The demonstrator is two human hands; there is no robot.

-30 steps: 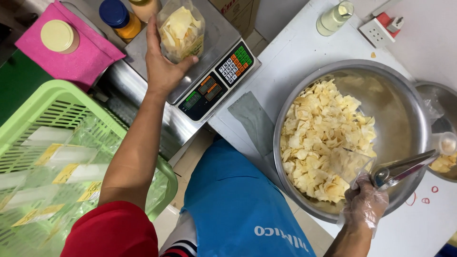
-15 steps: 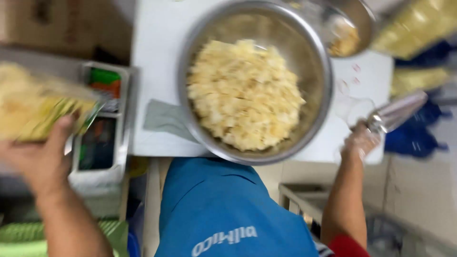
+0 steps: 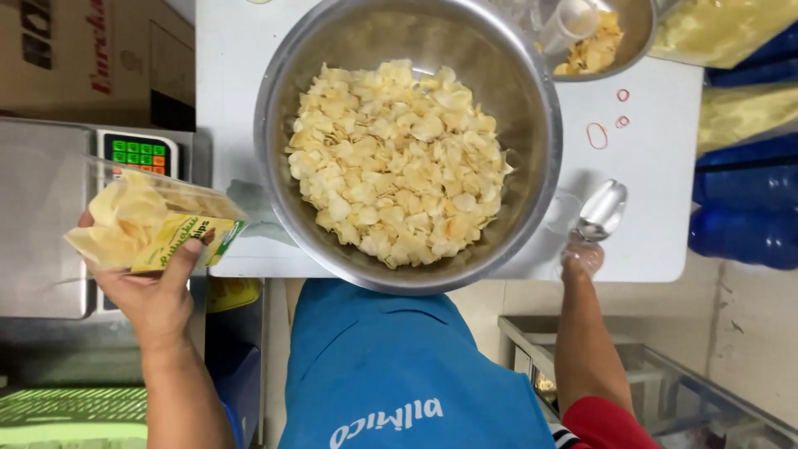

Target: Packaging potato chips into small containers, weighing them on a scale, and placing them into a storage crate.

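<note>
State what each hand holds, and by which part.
Left hand grips the clear bag of chips from beneath, near its lower end. Right hand holds the metal scoop by its handle.

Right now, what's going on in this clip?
A person in a blue apron stands at a white table with a big steel bowl full of pale chips. The left hand holds a clear bag of chips over a scale. The right hand, in a thin clear glove, grips a metal scoop beside the bowl. A smaller bowl with a few chips sits behind, and rubber bands lie on the table.
</note>
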